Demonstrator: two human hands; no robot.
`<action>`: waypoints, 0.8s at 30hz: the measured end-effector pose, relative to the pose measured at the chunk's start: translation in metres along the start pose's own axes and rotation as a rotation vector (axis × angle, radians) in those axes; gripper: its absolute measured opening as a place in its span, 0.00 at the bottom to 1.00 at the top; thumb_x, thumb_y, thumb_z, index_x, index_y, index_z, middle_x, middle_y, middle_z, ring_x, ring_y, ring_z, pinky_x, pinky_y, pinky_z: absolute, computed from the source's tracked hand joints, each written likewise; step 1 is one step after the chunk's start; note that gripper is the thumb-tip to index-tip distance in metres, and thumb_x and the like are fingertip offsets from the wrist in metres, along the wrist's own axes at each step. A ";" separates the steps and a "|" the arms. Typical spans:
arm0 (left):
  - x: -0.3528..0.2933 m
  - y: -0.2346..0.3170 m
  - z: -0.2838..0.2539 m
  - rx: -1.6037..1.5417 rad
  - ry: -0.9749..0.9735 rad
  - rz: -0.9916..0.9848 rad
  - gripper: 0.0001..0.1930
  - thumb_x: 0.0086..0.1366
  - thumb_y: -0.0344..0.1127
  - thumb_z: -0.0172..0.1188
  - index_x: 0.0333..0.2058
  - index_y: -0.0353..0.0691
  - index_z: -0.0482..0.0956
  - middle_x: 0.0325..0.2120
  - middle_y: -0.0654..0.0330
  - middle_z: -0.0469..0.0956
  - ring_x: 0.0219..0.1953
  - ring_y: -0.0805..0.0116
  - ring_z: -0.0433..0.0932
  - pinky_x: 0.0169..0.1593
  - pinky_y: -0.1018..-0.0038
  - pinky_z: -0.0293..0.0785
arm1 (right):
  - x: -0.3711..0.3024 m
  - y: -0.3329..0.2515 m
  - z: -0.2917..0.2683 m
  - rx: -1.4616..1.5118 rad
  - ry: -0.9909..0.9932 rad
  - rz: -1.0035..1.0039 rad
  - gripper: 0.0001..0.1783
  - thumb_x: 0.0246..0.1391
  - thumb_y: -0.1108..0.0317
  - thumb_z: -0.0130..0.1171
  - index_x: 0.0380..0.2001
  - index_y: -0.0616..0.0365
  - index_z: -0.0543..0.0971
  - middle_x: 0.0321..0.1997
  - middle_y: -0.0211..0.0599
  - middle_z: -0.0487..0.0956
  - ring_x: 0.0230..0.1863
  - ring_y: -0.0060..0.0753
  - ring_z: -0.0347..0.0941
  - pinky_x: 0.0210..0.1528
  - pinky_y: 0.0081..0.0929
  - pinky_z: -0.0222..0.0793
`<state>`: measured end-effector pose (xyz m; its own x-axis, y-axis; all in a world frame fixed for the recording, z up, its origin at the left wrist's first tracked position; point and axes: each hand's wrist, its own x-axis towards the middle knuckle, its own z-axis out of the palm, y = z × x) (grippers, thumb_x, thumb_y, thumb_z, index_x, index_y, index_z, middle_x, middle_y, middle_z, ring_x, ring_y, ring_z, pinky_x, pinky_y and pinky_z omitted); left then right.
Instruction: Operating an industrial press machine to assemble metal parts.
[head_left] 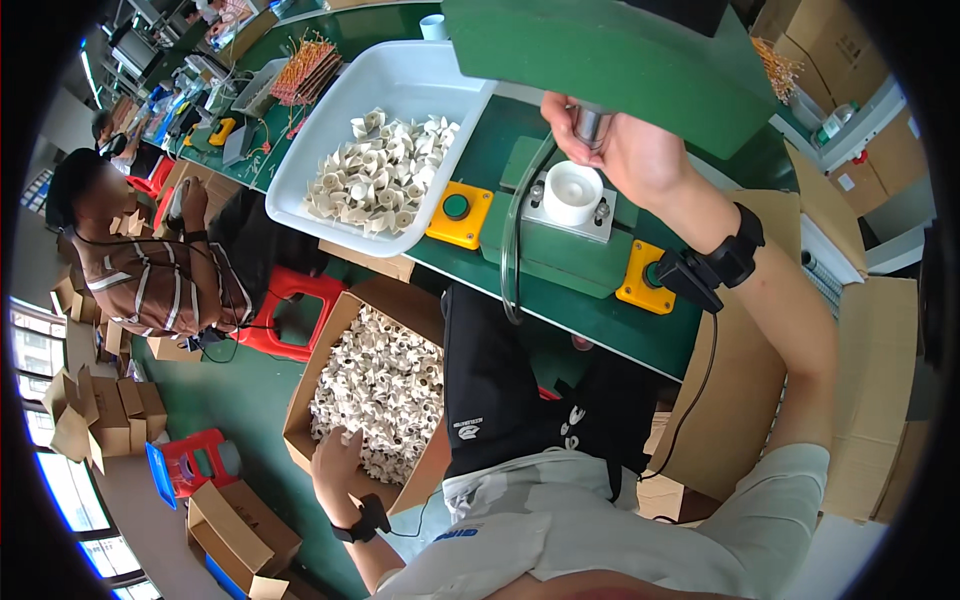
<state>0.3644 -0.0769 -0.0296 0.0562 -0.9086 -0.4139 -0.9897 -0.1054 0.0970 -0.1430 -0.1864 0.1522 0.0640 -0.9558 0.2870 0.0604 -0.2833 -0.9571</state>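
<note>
My right hand (630, 155) is raised under the green press head (610, 70), its fingers curled round a short metal cylinder (590, 124). Just beneath it, a round white cup-like part (573, 190) sits in a metal fixture (578, 222) on the green press base (550, 255). Down at the left, my left hand (338, 465) reaches over the near edge of an open carton (298, 415). Its fingers are apart at the heap of small white parts (375, 385); no part shows in its grasp.
A white tub (285, 190) of similar parts stands on the green table. Yellow button boxes (462, 210) (645, 278) flank the press, and a black hose (512, 250) hangs before it. At left, a person (150, 260) sits near a red stool (300, 300). Cardboard (735, 390) stands at right.
</note>
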 end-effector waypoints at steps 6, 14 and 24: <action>0.009 0.094 -0.059 -0.387 0.407 0.221 0.12 0.63 0.39 0.61 0.37 0.35 0.81 0.28 0.50 0.82 0.30 0.53 0.82 0.36 0.63 0.76 | -0.003 0.004 0.001 -0.015 -0.023 -0.046 0.34 0.66 0.39 0.23 0.38 0.59 0.70 0.24 0.35 0.70 0.17 0.19 0.57 0.20 0.16 0.52; 0.135 0.242 -0.164 -0.188 0.887 0.866 0.19 0.53 0.33 0.67 0.45 0.40 0.78 0.38 0.51 0.80 0.43 0.52 0.79 0.47 0.60 0.75 | -0.054 -0.002 -0.043 -0.328 -0.079 0.245 0.43 0.64 0.32 0.15 0.43 0.58 0.71 0.19 0.28 0.66 0.16 0.15 0.55 0.20 0.14 0.50; 0.188 0.260 -0.167 -0.173 0.583 0.802 0.15 0.52 0.35 0.69 0.39 0.37 0.83 0.38 0.52 0.82 0.40 0.50 0.80 0.48 0.64 0.77 | -0.062 0.008 -0.068 -0.740 -0.164 0.330 0.30 0.71 0.47 0.28 0.37 0.58 0.75 0.17 0.28 0.65 0.19 0.21 0.59 0.26 0.23 0.58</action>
<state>0.1392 -0.3431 0.0688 -0.5168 -0.7879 0.3349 -0.7332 0.6093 0.3019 -0.2142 -0.1347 0.1242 0.1119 -0.9915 -0.0663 -0.6547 -0.0233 -0.7555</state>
